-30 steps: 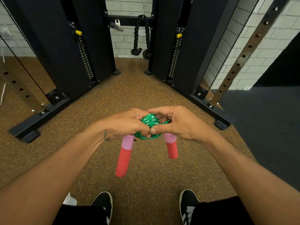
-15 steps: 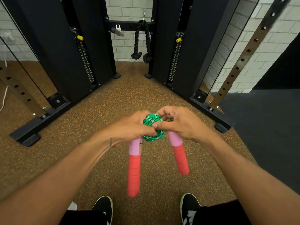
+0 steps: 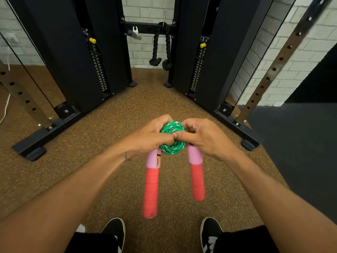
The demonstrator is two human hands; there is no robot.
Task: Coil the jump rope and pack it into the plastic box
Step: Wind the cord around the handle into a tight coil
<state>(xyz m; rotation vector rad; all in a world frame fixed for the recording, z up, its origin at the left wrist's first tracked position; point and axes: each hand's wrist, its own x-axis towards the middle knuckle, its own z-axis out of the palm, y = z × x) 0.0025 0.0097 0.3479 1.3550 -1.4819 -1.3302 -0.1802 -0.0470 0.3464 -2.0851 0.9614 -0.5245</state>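
Observation:
A green braided jump rope (image 3: 172, 148) is wound into a tight round coil, held at chest height between both hands. My left hand (image 3: 149, 137) grips the coil's left side and my right hand (image 3: 204, 137) grips its right side, with the thumbs meeting across the front. Two handles hang down from the coil, each pink at the top and red below: the left handle (image 3: 151, 187) is longer in view, the right handle (image 3: 197, 179) slants slightly outward. No plastic box is in view.
Black cable-machine columns (image 3: 73, 61) and their floor feet (image 3: 31, 150) stand ahead on both sides, with a black rope attachment (image 3: 160, 50) hanging between them. Brown speckled rubber floor (image 3: 91, 161) lies below; my two black shoes (image 3: 114, 232) are at the bottom edge.
The two handles have swung down and now hang longer below the coil. My hands stayed closed on the coil and shifted slightly.

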